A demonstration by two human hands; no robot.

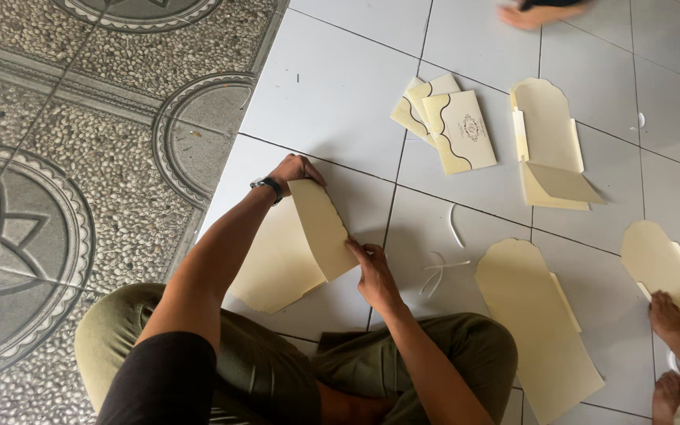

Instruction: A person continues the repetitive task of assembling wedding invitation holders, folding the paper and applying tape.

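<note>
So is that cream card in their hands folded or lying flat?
Partly folded: the cream card has one flap raised, pinched by the left hand and right hand.

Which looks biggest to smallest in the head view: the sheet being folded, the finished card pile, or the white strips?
1. Sheet being folded
2. Card pile
3. White strips
</note>
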